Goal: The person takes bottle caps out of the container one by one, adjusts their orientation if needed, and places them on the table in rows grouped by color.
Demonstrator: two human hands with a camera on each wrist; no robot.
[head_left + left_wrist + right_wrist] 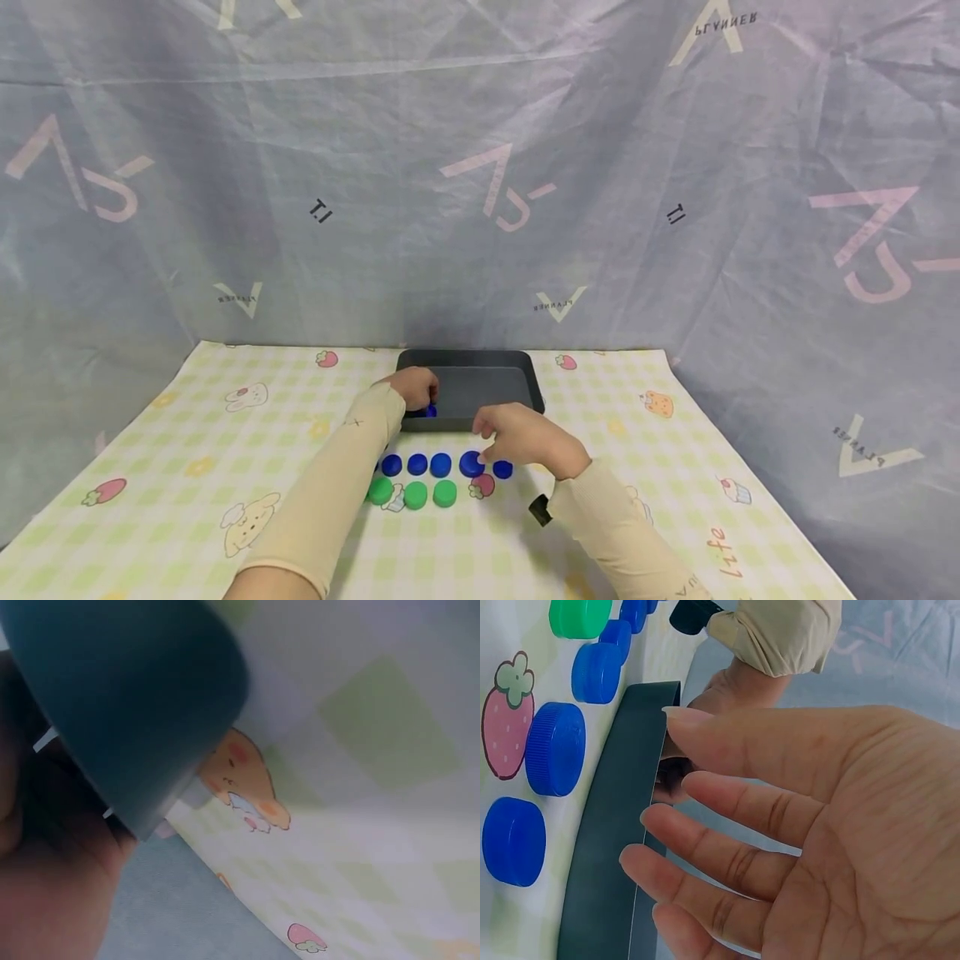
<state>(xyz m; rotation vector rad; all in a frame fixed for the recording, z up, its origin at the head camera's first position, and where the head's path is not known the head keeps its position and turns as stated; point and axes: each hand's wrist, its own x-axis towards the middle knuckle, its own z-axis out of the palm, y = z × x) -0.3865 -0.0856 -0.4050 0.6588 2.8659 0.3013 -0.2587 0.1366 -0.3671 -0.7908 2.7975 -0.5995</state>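
My left hand (415, 387) reaches over the left front of a dark grey tray (465, 425), its fingers bent down at a blue bottle cap (431, 411), which they appear to pinch. In the left wrist view the tray wall (135, 697) hides those fingertips. My right hand (525, 435) hovers in front of the tray over a row of blue caps. Its fingers (727, 862) are spread and loosely bent, holding nothing. Below the thumb lies a larger ridged blue cap (472, 464), with a smaller blue cap (502, 469) to its right.
More blue caps (417, 464) continue the row leftward, partly behind the left sleeve (337, 492). Nearer me are several green caps (415, 496). A checked cloth (615, 533) covers the table, and a grey curtain (480, 275) hangs behind it.
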